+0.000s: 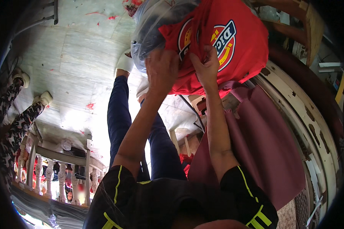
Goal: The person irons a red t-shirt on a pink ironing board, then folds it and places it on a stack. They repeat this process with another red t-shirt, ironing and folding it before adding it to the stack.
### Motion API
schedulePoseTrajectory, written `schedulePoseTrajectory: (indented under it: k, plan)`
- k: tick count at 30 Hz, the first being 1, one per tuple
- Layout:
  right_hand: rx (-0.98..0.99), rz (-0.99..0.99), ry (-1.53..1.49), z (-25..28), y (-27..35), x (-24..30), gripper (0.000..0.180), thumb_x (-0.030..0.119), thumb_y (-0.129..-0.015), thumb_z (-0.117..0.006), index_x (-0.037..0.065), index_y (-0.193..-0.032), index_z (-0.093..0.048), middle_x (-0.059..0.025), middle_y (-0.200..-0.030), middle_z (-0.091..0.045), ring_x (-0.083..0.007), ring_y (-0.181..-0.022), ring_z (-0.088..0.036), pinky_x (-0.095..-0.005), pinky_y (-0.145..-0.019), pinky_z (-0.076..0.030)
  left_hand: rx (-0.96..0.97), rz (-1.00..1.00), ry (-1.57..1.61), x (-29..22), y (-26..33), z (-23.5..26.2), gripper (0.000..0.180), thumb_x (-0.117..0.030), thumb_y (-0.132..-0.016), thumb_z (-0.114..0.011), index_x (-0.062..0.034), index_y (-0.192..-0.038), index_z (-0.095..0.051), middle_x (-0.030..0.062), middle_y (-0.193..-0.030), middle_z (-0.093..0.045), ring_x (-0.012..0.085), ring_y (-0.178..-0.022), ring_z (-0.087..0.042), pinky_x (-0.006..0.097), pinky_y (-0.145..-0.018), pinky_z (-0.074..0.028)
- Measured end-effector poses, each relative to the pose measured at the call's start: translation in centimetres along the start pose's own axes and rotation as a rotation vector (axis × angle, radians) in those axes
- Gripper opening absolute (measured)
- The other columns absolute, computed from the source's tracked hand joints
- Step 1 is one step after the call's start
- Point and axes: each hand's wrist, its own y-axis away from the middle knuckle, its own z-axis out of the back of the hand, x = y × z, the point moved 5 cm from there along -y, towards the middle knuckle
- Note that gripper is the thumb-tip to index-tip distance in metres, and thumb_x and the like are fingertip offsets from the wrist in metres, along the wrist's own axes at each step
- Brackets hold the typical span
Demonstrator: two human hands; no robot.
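A heap of red printed cloth (248, 45), likely garments or garment pieces, lies ahead of me with round yellow, white and blue prints on it. My left hand (162, 70) is closed at the near left edge of the cloth, its fingers curled and partly hidden. To its right, my right hand (207, 70) pinches a fold of the same cloth between thumb and fingers, beside one print. The fabric bunches up between both hands. Against the left side of the heap rests a clear plastic bag (145, 32) with dark contents.
Mauve sheeting (256, 141) drapes at my right, beside a worn cream frame (294, 110). Red scraps (90, 106) litter the pale tiled floor (76, 49). Another person's legs in patterned trousers (25, 118) are at the left, near a white balustrade (49, 171). Wooden boards (313, 34) stand far right.
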Motion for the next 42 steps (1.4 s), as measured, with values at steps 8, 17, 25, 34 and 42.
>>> schedulePoseTrajectory:
  k: [8,17,25,34,42]
  plan:
    - [0.02,-0.072,-0.214,-0.1,0.3,0.1,0.039,0.002,-0.08,-0.077,0.0,-0.111,-0.054,-0.0002,-0.096,-0.056,-0.0064,-0.084,-0.052,-0.0219,-0.074,-0.045,0.025,0.2,0.071,3.5,-0.1,-0.8,0.018,-0.011,-0.083,-0.073,-0.0061,-0.099,-0.067,0.0143,-0.088,-0.061,0.0377,-0.082,-0.064,0.048,-0.072,-0.05]
    - [0.013,-0.098,-0.279,0.0,0.5,-0.5,0.036,0.001,-0.083,-0.075,0.0,-0.112,-0.054,-0.0017,-0.097,-0.054,-0.0072,-0.09,-0.051,-0.0218,-0.078,-0.044,0.039,0.128,0.268,-2.0,1.6,-1.6,0.013,-0.004,-0.085,-0.066,-0.008,-0.097,-0.066,0.0122,-0.082,-0.058,0.0363,-0.076,-0.062,0.046,-0.065,-0.05]
    - [0.109,-0.199,-0.001,0.1,-0.3,2.2,0.04,0.01,-0.082,-0.079,-0.001,-0.112,-0.055,0.0009,-0.093,-0.049,-0.0055,-0.082,-0.044,-0.0198,-0.068,-0.038,0.128,0.018,0.197,-4.0,2.8,-1.9,0.024,-0.004,-0.077,-0.069,-0.0049,-0.101,-0.067,0.0105,-0.088,-0.059,0.0316,-0.081,-0.061,0.044,-0.07,-0.048]
    - [0.13,-0.179,-0.308,0.4,0.1,-1.2,0.047,-0.007,-0.081,-0.074,0.004,-0.12,-0.051,0.0003,-0.11,-0.049,-0.0057,-0.099,-0.051,-0.0196,-0.084,-0.045,0.026,0.404,0.248,2.7,-0.1,-0.1,0.019,-0.012,-0.08,-0.077,0.0011,-0.092,-0.069,0.013,-0.08,-0.064,0.0281,-0.068,-0.064,0.04,-0.067,-0.051]
    - [0.125,-0.271,-0.49,0.8,0.4,-0.5,0.044,-0.013,-0.08,-0.071,0.004,-0.118,-0.054,-0.0004,-0.109,-0.053,-0.0082,-0.103,-0.053,-0.0225,-0.09,-0.045,0.039,0.108,0.114,0.6,0.3,-0.3,0.014,-0.01,-0.083,-0.074,-0.0032,-0.092,-0.066,0.0115,-0.089,-0.065,0.0305,-0.079,-0.064,0.043,-0.071,-0.048]
